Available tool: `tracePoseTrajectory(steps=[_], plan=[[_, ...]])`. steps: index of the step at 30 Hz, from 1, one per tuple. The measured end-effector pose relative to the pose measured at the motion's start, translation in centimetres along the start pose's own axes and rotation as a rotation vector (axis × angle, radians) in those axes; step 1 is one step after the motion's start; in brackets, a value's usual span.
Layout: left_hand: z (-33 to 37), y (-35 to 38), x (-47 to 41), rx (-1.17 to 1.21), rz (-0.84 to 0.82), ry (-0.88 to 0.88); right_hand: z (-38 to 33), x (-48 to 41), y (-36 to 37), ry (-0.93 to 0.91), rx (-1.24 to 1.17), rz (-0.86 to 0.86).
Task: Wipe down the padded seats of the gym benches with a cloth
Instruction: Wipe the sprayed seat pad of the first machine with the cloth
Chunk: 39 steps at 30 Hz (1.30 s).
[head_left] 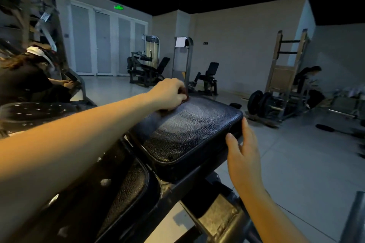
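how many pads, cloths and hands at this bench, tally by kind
black textured leather bench pads: 2
dark red cloth: 1
bare hands, left hand and right hand: 2
total: 5

Open floor [296,163] right of seat pad [189,130], second pad [128,183] close at lower left, seated person [23,81] perhaps crowding left side

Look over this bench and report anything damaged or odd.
The seat pad has a small nick or scuff close to its near edge. The lower pad shows pale blotches that look like worn or torn cover, though they could be glare. The metal frame looks scratched and worn. Nothing looks spilled.
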<state>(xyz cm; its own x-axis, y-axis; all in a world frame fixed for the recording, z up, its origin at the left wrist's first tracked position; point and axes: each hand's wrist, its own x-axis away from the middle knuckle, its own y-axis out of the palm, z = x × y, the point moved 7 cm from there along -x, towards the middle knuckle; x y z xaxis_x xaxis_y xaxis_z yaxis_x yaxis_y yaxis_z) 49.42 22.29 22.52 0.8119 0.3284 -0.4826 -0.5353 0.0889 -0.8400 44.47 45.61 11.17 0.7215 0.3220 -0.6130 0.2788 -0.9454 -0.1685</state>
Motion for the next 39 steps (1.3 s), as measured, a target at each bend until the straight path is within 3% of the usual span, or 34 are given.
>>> tracePoseTrajectory(steps=[2, 5, 8, 14, 18, 22, 25, 28, 32, 36, 39], plan=[[3.7, 0.9, -0.9, 0.046, 0.021, 0.041, 0.2, 0.0, -0.1, 0.014, -0.004, -0.011], [9.6, 1.6, 1.5, 0.127, -0.035, 0.265, -0.1, 0.1, -0.2, 0.017, -0.004, -0.024], [9.5, 0.3, 6.3, 0.149, -0.072, 0.386, -0.1, 0.3, -0.3, 0.016, -0.021, -0.027], [-0.7, -1.7, 4.4, -0.133, -0.095, 0.143, -0.3, 0.3, -0.1, 0.0, -0.087, -0.016], [1.3, 0.3, -0.6, -0.039, -0.006, 0.025, -0.5, 0.5, 0.0, -0.018, -0.076, -0.033], [9.0, 1.5, 1.1, 0.135, -0.013, 0.245, -0.7, 0.6, -0.2, 0.003, -0.068, -0.053], [9.9, 0.5, 6.2, 0.191, -0.09, 0.429, -0.9, 0.6, -0.3, -0.009, -0.056, -0.049], [3.9, -1.2, 7.3, 0.115, -0.095, 0.327, -0.8, 0.7, -0.3, -0.006, -0.057, -0.043], [-1.6, -1.1, 2.4, -0.099, -0.065, 0.102, -0.6, 0.7, -0.2, -0.015, -0.057, -0.032], [0.6, 0.7, -2.9, -0.033, 0.005, -0.017, -0.5, 0.8, -0.2, -0.001, -0.048, -0.047], [4.1, 1.6, -3.7, 0.016, -0.031, 0.065, -0.8, 0.7, -0.3, -0.008, -0.034, -0.047]])
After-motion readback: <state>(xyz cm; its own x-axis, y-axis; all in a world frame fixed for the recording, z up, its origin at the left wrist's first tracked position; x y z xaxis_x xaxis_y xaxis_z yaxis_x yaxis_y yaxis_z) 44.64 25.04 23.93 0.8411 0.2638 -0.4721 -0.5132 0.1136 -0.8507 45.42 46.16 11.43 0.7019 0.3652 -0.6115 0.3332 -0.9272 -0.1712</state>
